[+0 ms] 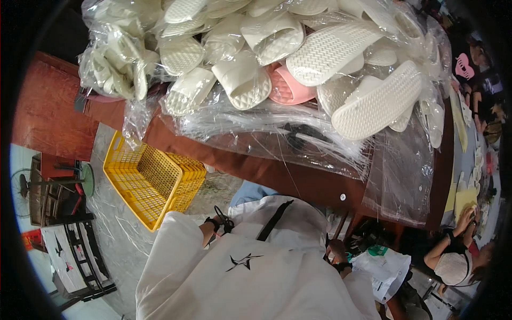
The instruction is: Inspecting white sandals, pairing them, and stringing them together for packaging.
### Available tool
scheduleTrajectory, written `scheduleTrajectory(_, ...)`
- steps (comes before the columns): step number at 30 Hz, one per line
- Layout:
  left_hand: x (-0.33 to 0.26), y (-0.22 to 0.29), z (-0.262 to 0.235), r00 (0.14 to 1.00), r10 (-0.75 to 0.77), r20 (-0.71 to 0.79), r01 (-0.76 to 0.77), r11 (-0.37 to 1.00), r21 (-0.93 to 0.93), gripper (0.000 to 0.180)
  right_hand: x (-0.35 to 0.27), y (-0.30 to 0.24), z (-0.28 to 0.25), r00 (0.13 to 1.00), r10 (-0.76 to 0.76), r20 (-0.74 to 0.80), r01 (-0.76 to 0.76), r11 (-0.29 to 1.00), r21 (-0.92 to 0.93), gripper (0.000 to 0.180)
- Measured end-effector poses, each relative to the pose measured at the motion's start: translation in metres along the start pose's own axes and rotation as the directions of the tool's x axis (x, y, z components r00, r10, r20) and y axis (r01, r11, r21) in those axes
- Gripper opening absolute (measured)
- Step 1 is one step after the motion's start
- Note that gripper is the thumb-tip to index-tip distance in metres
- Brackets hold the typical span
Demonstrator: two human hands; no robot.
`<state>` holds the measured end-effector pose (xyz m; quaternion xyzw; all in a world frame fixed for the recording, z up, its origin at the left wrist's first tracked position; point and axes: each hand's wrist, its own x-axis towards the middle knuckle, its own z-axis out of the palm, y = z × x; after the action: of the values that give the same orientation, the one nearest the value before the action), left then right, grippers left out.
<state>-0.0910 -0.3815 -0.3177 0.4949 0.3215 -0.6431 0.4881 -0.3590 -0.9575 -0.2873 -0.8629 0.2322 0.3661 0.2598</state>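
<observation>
My left hand [208,230] is down beside the white shirt [234,266], a dark band at its wrist; its fingers are hidden. Low on the other side, beneath the table's edge, my right hand [336,249] is in shadow near a brown wooden bar, and its fingers do not show clearly. Both are away from the tabletop. There, white slippers [330,53], many in clear plastic bags, lie in a heap with one pink slipper [290,85]. In front of them lie a bundle of clear plastic strips [256,130] and flat clear bags [400,176].
A yellow plastic basket [154,181] stands on the floor to the left of the brown-covered table [224,162]. A fan and a dark rack [88,256] are farther left. At right, another person [453,266] works at a table. A white plastic bag [381,269] sits near my right side.
</observation>
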Motion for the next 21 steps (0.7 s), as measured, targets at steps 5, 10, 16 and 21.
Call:
scheduleTrajectory(5,0.012,0.002,-0.004,0.984,0.135,-0.116,-0.142,0.988,-0.052,0.022,0.008,-0.051,-0.056,0.915,-0.352,-0.197,0.301,0.921,-0.248,0.026)
scheduleTrajectory(10,0.010,0.042,0.016,0.943,0.316,-0.106,-0.312,0.949,0.049,0.027,0.024,-0.018,-0.040,0.964,0.140,-0.228,-0.107,0.982,0.153,0.035)
scheduleTrajectory(16,0.003,0.088,-0.004,0.808,0.581,-0.096,-0.561,0.809,0.174,0.037,0.007,-0.080,-0.063,0.941,0.081,-0.327,-0.053,0.994,0.095,0.036)
scheduleTrajectory(21,-0.037,0.175,0.028,0.699,0.712,0.062,-0.713,0.689,0.126,0.048,0.010,-0.058,-0.061,0.954,0.040,-0.296,-0.052,0.998,-0.033,0.037)
